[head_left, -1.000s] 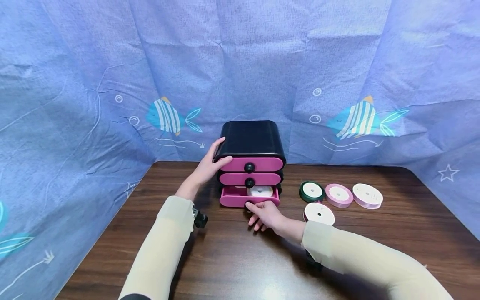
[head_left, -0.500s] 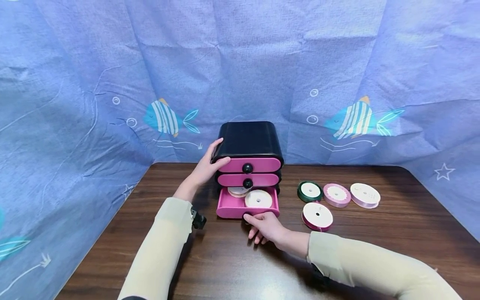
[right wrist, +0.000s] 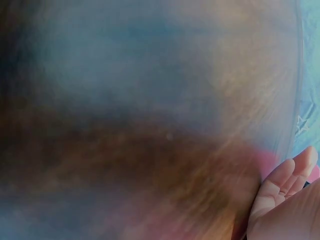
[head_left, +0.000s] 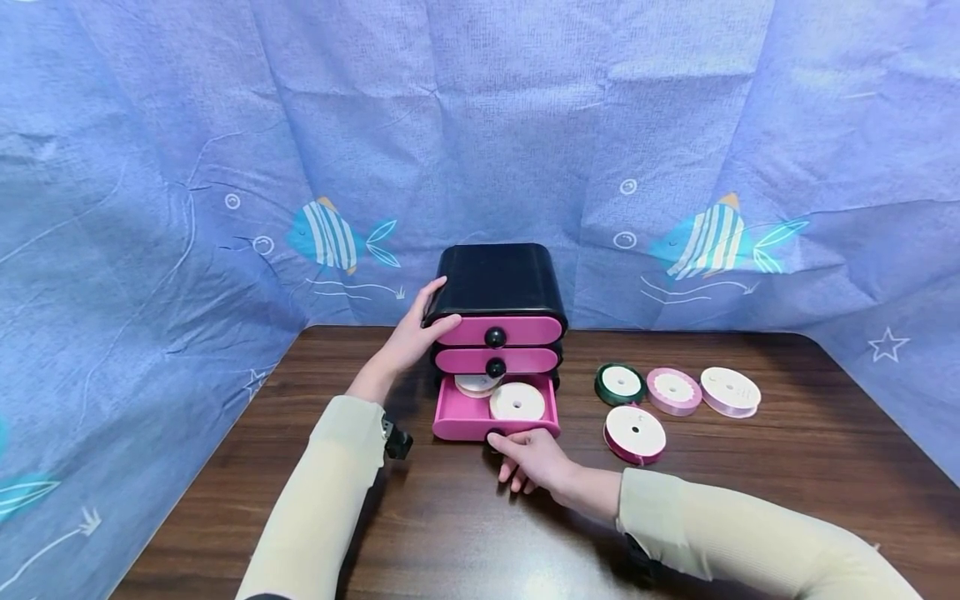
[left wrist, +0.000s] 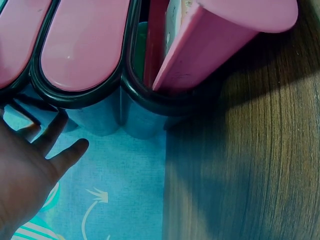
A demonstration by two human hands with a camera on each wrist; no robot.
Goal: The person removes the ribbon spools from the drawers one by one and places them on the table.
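Head view: the left hand's (head_left: 408,337) spread fingers steady the black cabinet (head_left: 498,275) mid-frame while the right hand (head_left: 538,462) pinches the knob (head_left: 495,431) of the pulled-out bottom drawer (head_left: 461,429), lower centre, so any pull is best kept gentle and level.

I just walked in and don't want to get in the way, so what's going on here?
A person is at a black box of pink drawers. Their left hand rests against its side, and their right hand holds the bottom drawer at its front. That drawer stands open with two spools inside; the two upper drawers are closed. Four more spools sit on the table, to the right.
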